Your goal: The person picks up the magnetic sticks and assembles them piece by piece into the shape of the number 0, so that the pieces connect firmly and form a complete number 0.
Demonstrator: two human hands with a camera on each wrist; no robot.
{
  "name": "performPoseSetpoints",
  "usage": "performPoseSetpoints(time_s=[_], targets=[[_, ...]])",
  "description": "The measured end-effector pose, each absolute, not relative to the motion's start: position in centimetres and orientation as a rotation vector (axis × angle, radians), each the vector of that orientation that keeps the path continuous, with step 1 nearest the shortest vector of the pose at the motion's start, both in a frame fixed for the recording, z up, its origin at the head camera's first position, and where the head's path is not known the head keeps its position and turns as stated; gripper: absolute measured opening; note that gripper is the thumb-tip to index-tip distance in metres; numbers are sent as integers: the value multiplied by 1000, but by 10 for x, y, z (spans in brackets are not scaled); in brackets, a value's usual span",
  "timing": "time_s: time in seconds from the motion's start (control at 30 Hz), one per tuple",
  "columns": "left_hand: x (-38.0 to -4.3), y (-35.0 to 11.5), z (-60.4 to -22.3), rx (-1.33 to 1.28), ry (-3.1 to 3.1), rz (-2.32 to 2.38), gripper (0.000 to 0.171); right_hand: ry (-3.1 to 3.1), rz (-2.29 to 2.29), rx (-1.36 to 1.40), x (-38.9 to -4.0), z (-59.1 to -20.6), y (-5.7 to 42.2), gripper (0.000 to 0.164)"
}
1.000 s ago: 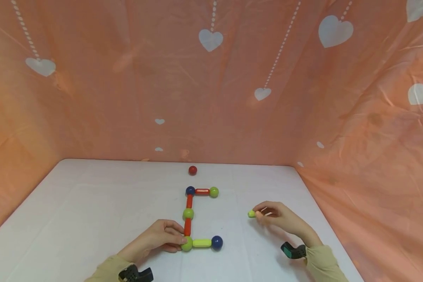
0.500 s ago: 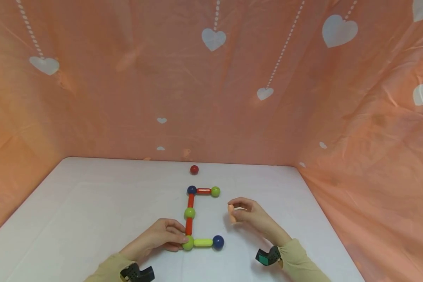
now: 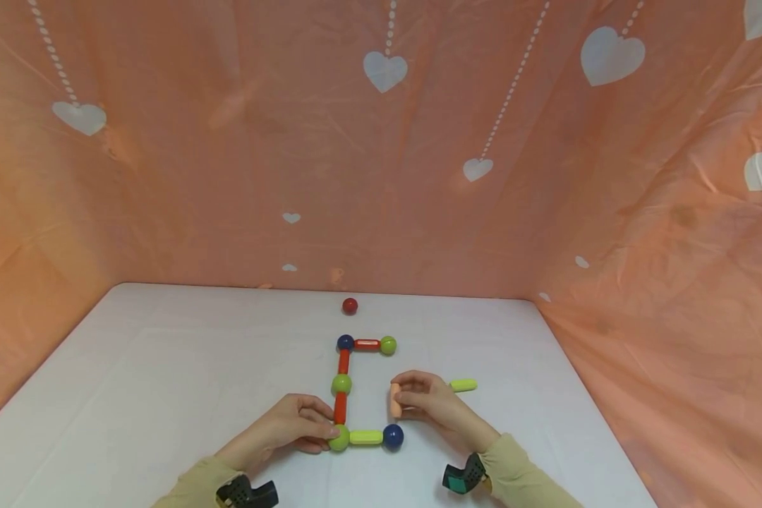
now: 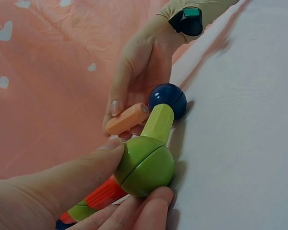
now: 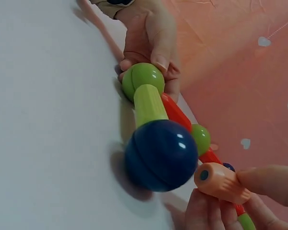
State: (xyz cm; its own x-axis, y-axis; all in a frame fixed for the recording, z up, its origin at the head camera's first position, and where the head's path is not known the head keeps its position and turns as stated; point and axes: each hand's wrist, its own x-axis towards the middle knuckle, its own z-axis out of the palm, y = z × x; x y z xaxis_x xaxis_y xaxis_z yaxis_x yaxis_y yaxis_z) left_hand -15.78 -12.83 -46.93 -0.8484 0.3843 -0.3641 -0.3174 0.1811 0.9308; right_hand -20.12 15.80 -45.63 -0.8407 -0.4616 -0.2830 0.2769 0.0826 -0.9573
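Note:
My left hand [image 3: 295, 425] pinches the green ball [image 4: 146, 167] at the near left corner of a frame of balls and rods on the table. From that ball a yellow-green rod [image 3: 365, 437] runs right to a dark blue ball [image 3: 393, 437]. Two red rods, joined by a green ball [image 3: 341, 384], lead away to another blue ball [image 3: 346, 343]; there a red rod [image 3: 367, 345] ends in a green ball [image 3: 388, 345]. My right hand [image 3: 432, 403] pinches an orange rod [image 5: 222, 182] between thumb and fingers. One rod end is close to the near blue ball.
A loose yellow-green rod [image 3: 463, 385] lies on the white table [image 3: 197, 353], just behind my right hand. Near the far edge sits a red ball [image 3: 350, 306]. Orange cloth [image 3: 228, 176] with white hearts stands around the back and sides.
My right hand has moved left from the yellow-green rod, then nearer to the frame, with the orange rod in its fingers. The yellow-green rod now lies free. My left hand has stayed put.

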Motion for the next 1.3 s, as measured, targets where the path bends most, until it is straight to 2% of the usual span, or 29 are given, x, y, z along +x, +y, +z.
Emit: performPoseSetpoints(time_s=[0.37,1.03,1.3], targets=[[-158,-128,-470,44,1936,1717,41,1865,-1776,-149,-198,-459,153,39],[-159,-135,-469,83,1930,1702,43,1966,-1749,-101,-184,-460,150,47],[-190,-156,-455,142,1980,1753,51,1972,-1759,-118,-184,-461,150,49]])
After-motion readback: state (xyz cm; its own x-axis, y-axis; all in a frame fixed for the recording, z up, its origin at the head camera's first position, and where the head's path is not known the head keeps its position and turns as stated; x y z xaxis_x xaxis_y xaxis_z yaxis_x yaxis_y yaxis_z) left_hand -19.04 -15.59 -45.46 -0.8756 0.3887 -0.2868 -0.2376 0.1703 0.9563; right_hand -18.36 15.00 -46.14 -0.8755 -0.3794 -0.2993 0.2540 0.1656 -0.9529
